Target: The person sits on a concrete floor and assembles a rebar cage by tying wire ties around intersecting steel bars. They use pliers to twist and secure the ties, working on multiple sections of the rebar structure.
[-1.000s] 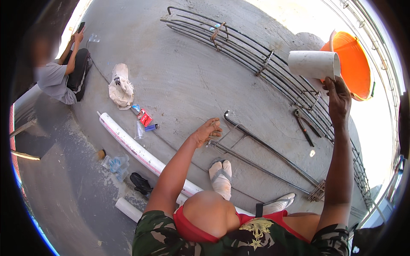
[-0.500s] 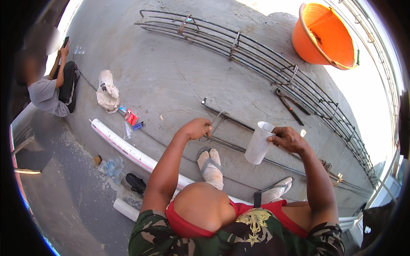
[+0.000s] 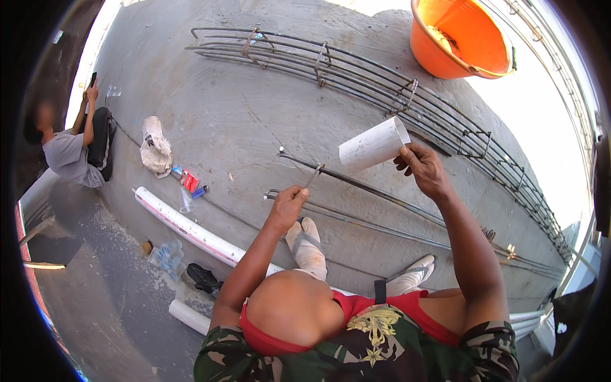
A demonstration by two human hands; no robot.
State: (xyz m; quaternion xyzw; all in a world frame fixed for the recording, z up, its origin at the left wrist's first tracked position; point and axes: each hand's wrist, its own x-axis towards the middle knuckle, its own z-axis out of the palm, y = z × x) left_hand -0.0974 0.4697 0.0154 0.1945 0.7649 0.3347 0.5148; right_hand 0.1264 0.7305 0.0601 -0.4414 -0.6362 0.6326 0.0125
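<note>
My left hand is closed on the lower end of a steel stirrup. That stirrup meets the upper of some long, thin rebars; other rebars run below it. In my right hand is a short white plastic pipe, pinched at its open end by thumb and fingers. The pipe is tilted almost sideways above the rebars, apart from them, its open mouth facing right. Behind it, dark long-handled pincers are mostly hidden.
A long rebar cage crosses the far floor, with an orange bucket beyond. A long white pipe lies at left, near a whitish sack, a red packet and a black glove-like item. A person sits far left.
My right hand has raised the short pipe and turned it from near upright to almost sideways. My left hand still grips the stirrup, and the upper and lower rebars now show farther apart.
</note>
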